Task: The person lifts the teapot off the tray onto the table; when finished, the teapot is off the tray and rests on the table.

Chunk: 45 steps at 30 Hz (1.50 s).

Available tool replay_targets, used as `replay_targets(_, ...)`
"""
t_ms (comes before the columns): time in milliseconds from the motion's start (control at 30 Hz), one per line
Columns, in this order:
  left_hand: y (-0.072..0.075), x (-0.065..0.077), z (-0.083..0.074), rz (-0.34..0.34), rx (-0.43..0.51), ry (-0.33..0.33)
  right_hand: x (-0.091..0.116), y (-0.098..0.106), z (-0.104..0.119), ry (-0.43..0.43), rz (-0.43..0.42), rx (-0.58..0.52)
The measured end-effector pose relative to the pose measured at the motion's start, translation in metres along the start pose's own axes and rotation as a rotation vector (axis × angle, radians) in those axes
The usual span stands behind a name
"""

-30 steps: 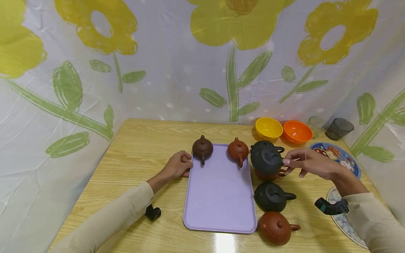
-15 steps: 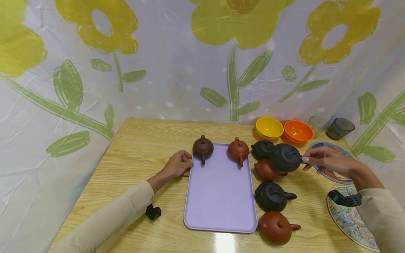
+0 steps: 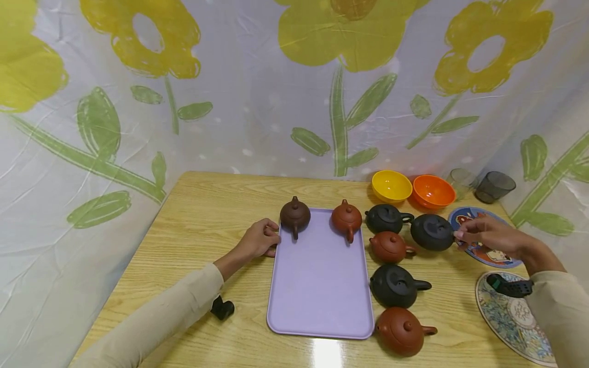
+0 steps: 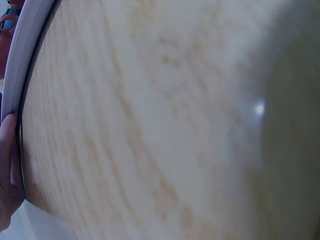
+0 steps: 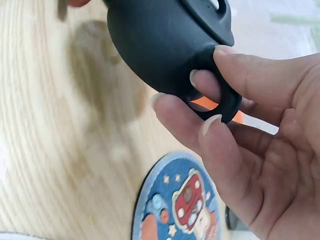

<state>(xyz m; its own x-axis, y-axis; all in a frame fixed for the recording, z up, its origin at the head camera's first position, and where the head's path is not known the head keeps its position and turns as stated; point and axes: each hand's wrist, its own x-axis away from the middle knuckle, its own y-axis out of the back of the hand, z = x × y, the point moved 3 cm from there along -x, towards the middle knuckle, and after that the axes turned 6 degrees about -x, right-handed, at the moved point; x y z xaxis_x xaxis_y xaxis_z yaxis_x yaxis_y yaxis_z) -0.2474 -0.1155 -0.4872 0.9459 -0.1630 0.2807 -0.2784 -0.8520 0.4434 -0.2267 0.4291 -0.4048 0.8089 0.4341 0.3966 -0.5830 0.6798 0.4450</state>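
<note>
My right hand (image 3: pixel 494 237) pinches the handle of a black teapot (image 3: pixel 432 232). The right wrist view shows that teapot (image 5: pixel 150 42) off the table, its shadow falling below, with a finger through the handle loop. At the left edge of a lilac tray (image 3: pixel 322 286), my left hand (image 3: pixel 259 239) holds the rim between thumb and fingers. A dark brown teapot (image 3: pixel 295 215) and a reddish-brown teapot (image 3: pixel 346 220) stand at the tray's far corners. Right of the tray, a column holds another black teapot (image 3: pixel 384 220), a red clay teapot (image 3: pixel 388 247), and two more nearer.
Yellow (image 3: pixel 391 187) and orange bowls (image 3: pixel 434 192) stand at the back right, beside a clear glass (image 3: pixel 461 183) and a dark glass (image 3: pixel 494 187). A blue cartoon mat (image 3: pixel 499 258) and a round patterned mat (image 3: pixel 511 317) lie at the right. A floral curtain hangs behind.
My right hand has moved right with the black teapot, away from above the black and red teapots beside the tray, which now show fully. The left hand and tray have stayed put.
</note>
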Motion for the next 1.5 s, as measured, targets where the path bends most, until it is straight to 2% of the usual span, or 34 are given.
replay_targets(100,0.000,0.000,0.000,0.000,0.005,0.001,-0.003,0.000,-0.008,-0.051,-0.006,0.006)
replay_targets(667,0.000,-0.001,0.000,0.002,-0.004,-0.003,-0.014,-0.006,-0.028,-0.155,0.008,-0.003)
replay_targets(1033,0.000,0.001,-0.003,0.000,-0.002,-0.007,-0.015,-0.004,-0.031,-0.169,0.008,0.013)
replay_targets(1233,0.000,0.000,-0.001,-0.005,-0.005,-0.003,-0.015,-0.004,-0.034,-0.169,-0.069,0.034)
replay_targets(1500,0.000,0.000,0.000,-0.010,-0.002,0.001,-0.011,0.002,-0.028,-0.099,-0.263,0.100)
